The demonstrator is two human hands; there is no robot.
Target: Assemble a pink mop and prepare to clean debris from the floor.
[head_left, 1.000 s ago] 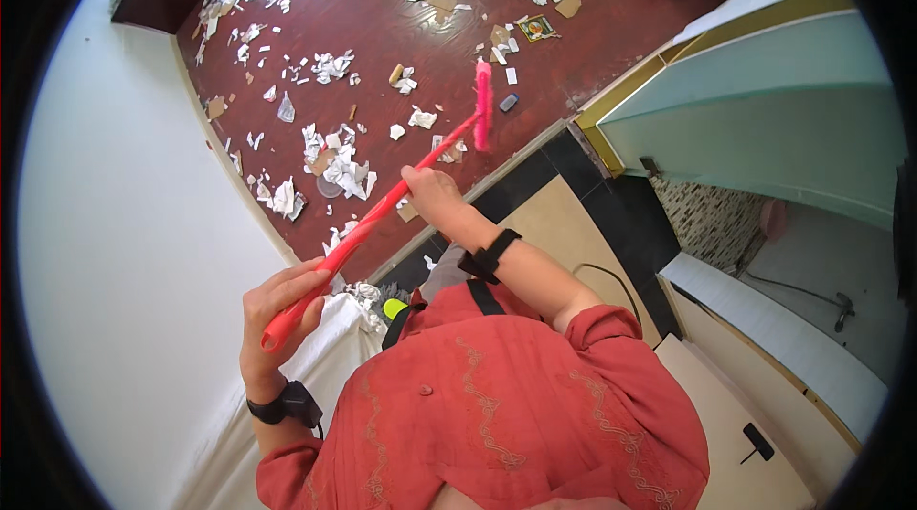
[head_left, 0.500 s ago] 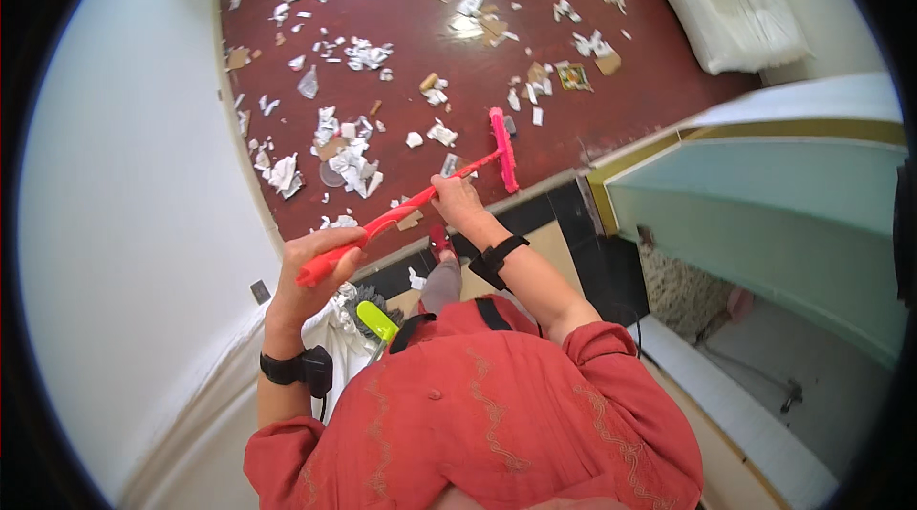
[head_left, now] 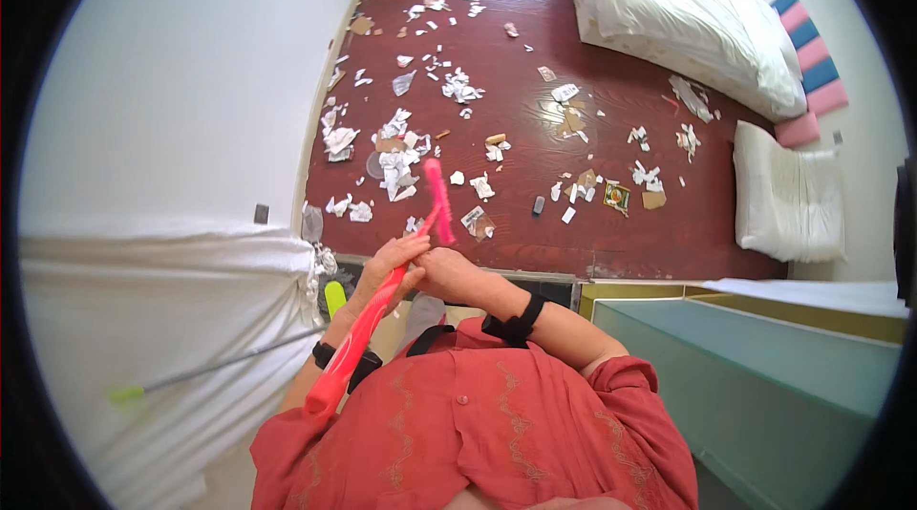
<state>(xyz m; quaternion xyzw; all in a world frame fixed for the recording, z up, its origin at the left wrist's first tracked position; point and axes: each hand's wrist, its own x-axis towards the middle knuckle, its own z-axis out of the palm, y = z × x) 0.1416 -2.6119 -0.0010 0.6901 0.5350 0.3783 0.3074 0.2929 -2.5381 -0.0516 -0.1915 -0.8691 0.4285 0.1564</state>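
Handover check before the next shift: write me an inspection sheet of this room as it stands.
Surface: dark red floor, glossy, bare between scraps.
Job's things: pink broom, head raised over the floor.
Clutter: torn paper scraps and cardboard bits scattered widely.
Hands: left hand and right hand both grip the broom handle, close together.
Cables: nothing seen.
Surroundings: white mattress, white cushion, white wall, teal cabinet, grey pole with a green tip.
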